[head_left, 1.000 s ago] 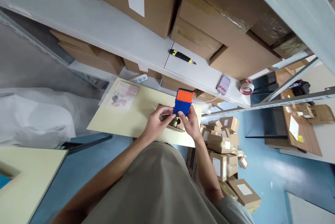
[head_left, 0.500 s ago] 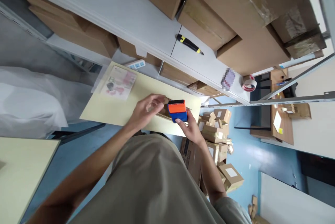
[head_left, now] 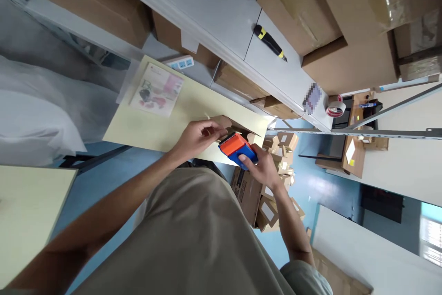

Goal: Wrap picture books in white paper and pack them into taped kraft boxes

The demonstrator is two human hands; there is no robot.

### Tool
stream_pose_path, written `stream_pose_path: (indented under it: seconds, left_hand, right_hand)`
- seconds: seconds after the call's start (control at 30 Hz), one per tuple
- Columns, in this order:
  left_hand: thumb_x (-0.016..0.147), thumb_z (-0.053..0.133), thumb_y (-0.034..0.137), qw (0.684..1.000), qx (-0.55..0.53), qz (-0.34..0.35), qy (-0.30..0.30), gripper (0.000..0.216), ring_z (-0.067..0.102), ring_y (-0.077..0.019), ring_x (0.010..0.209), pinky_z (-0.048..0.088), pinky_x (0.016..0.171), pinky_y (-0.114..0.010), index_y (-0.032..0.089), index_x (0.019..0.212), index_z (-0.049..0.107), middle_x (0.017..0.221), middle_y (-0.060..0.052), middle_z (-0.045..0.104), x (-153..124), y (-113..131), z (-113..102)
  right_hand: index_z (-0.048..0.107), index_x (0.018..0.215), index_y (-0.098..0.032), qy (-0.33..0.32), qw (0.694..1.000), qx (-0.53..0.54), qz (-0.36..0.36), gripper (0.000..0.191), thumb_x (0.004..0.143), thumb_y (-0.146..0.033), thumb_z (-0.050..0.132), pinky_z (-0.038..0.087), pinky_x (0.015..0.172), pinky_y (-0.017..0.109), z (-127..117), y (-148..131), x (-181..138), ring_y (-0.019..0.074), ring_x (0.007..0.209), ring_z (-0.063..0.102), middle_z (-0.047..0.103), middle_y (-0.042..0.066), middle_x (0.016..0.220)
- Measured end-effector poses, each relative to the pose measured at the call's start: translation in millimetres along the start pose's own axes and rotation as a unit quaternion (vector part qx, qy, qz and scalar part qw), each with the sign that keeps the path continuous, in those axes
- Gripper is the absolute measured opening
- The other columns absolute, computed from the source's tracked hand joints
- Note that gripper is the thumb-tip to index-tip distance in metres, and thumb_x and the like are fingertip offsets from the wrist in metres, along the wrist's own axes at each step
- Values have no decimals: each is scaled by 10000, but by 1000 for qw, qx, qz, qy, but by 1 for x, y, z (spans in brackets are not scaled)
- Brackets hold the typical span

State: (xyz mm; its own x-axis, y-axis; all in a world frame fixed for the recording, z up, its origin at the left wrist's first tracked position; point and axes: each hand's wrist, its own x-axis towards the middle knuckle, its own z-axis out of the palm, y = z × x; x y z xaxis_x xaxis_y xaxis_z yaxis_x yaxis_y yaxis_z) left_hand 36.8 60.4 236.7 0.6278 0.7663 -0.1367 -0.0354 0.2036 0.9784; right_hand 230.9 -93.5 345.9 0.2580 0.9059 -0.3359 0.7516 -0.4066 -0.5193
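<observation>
My right hand (head_left: 264, 166) grips a blue and orange tape dispenser (head_left: 238, 150), thumb on its blue side. Its dark toothed edge points left, toward my other hand. My left hand (head_left: 200, 138) has thumb and fingertips pinched together right beside that edge; whether tape or anything else is between them I cannot make out. Behind and below both hands, a small brown cardboard box (head_left: 221, 122) lies on the pale yellow table (head_left: 162, 129), largely covered by the hands and dispenser.
A printed sheet in plastic (head_left: 157, 90) lies on the table's left. Beyond it stand a white power strip (head_left: 181, 62) and a grey shelf (head_left: 221, 23) bearing a utility knife (head_left: 270, 43), a tape roll (head_left: 335, 107) and large cartons (head_left: 359, 55). Boxes (head_left: 269, 212) pile on the floor at right.
The tape dispenser has tilted and turned its toothed edge toward my left hand. My left hand has moved right, and its spread fingers have closed into a pinch. The view has shifted.
</observation>
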Motion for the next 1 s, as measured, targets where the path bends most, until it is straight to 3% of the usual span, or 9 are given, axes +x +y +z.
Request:
stream_pose_path:
  seconds: [0.17,0.27,0.37,0.43,0.53,0.67,0.77,0.9,1.0]
  left_hand:
    - [867,818,580,991,-70,-73,86,369,658,-169,665,500,604,-265,211,860,817,778,-41,784,-22,-31,8]
    - [852,821,579,985,-105,-101,97,375,652,-166,656,500,614,-271,204,835,814,759,-40,772,-33,-34,22]
    - [850,832,584,984,-118,-98,91,380,629,-157,628,485,590,-266,206,829,813,702,-20,737,-28,-28,29]
    - [853,842,580,980,-123,-97,124,377,646,-157,653,502,601,-260,204,841,806,713,-19,739,-16,-28,22]
    - [846,854,553,958,-124,-121,230,372,673,-157,713,529,638,-252,190,836,775,779,-38,767,7,-45,-6]
    - [805,869,482,955,-131,-161,212,327,619,-133,656,477,605,-237,173,823,763,729,-32,735,23,-89,-28]
    - [807,843,520,955,-129,-187,189,350,610,-138,656,451,585,-238,179,829,768,737,-34,739,25,-120,-14]
    - [835,799,584,953,-101,-220,180,400,642,-171,709,457,602,-252,184,836,772,738,-40,744,30,-147,13]
    - [865,762,508,957,-73,-227,166,325,683,-201,769,492,669,-278,183,844,780,777,-45,768,34,-159,22]
  right_hand:
    - [673,963,-253,-105,979,-160,72,550,1050,-786,566,373,581,304,-20,-37,13,217,632,644,694,32,725]
    - [689,992,-239,-179,950,-229,111,544,1079,-755,540,391,619,308,-38,-62,22,223,695,683,737,50,789]
    - [683,945,-238,-202,940,-249,119,561,1088,-753,515,411,657,316,-58,-80,30,223,734,696,753,56,816]
    - [671,900,-237,-202,935,-261,127,601,1069,-789,507,409,655,320,-75,-86,33,223,724,695,750,57,804]
    - [646,818,-236,-198,928,-261,175,682,1025,-867,491,399,609,322,-107,-91,29,212,645,674,725,49,718]
    - [651,787,-236,-193,918,-250,241,718,974,-915,508,387,553,315,-137,-95,22,195,559,637,694,26,629]
    - [674,800,-233,-186,918,-253,244,711,965,-908,521,387,554,313,-136,-102,27,195,562,637,692,24,626]
    - [683,780,-224,-154,925,-272,215,688,979,-866,537,401,600,317,-116,-107,42,209,636,663,697,41,664]
    - [685,768,-218,-143,930,-280,190,686,994,-847,533,403,628,321,-105,-106,50,207,667,659,697,47,687]
